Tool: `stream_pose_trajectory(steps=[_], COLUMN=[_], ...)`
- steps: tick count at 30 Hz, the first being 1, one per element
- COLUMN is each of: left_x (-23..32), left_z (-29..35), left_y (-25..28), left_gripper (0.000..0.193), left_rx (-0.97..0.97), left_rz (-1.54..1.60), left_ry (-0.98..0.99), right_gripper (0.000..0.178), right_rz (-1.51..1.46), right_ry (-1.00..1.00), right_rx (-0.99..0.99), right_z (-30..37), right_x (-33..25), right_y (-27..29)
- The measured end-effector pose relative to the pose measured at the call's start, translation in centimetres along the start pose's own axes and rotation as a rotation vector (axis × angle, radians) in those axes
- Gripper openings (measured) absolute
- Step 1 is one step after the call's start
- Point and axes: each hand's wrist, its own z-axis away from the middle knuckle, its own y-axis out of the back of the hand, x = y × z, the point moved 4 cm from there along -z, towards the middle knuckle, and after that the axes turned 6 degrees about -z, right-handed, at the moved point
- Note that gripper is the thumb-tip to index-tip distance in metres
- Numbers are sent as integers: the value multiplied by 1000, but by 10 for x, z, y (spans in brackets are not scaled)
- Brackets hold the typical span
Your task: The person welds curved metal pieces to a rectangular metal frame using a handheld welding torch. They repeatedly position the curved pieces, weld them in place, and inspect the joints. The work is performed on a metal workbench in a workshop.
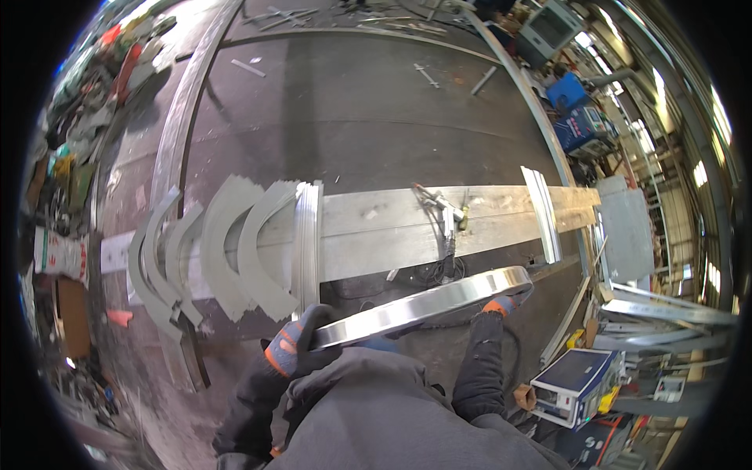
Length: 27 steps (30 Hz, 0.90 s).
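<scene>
Curved metal strip (423, 305) held between the left hand (304, 342) and the right hand (506, 303).

Left of the left hand and farther out, several grey curved plates (213, 251) lie close together, some overlapping, on long planks (384, 239); the gloved left hand is closed on the strip's left end, with a ribbed metal profile (308, 235) lying crosswise just beyond it; between the hands, past the strip, a grey handheld tool (449, 223) rests on the planks, exact type indeterminable; the gloved right hand grips the strip near its bent right end, fingers partly hidden; beyond it a second metal profile (540, 215) crosses the planks; right of it and nearer the body stands a blue-and-white boxy machine (576, 380).
</scene>
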Motion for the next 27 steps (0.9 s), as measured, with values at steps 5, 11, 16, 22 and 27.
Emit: stream_pose_trajectory(steps=[5, 11, 16, 22, 27], left_x=[-63, -116, -127, -124, -90], left_z=[6, 20, 32, 41, 54], left_y=[6, -7, -8, -2, 4], left_gripper=[42, 47, 46, 47, 48], left_rx=[-2, 2, -24, -64, -192], left_rz=[21, 133, 204, 170, 213], left_ry=[85, 174, 239, 309, 156], right_gripper=[31, 41, 43, 43, 31], right_rz=[449, 761, 749, 720, 558], right_ry=[528, 1046, 1045, 1046, 728], right_rx=[-75, -256, -234, -288, -353], right_z=[77, 127, 139, 138, 145], right_x=[-85, -155, -169, -171, -159], right_y=[-100, -181, -203, -208, -205])
